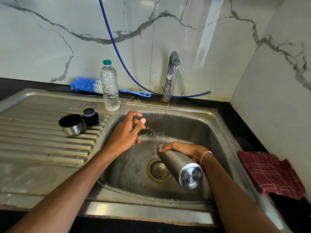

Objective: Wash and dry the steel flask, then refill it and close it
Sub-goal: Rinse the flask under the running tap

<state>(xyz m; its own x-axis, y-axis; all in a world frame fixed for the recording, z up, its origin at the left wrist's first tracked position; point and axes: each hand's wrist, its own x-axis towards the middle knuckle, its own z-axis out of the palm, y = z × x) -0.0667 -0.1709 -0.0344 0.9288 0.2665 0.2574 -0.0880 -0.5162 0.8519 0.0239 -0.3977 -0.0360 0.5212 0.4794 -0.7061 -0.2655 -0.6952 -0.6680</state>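
Our right hand [182,149] grips the tilted steel flask [173,163] over the sink [193,130]. Our left hand [125,133] hovers, fingers loose.

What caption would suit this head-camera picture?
Right hand holds the steel flask tilted over the sink, tap running, left hand free.

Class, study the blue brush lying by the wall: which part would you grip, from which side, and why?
Grip the thin handle of the brush, right of the bottle, coming from the front and above. It lies flat along the wall, so the back is closed off; the bottle hides the neck, and the bristles would likely give.
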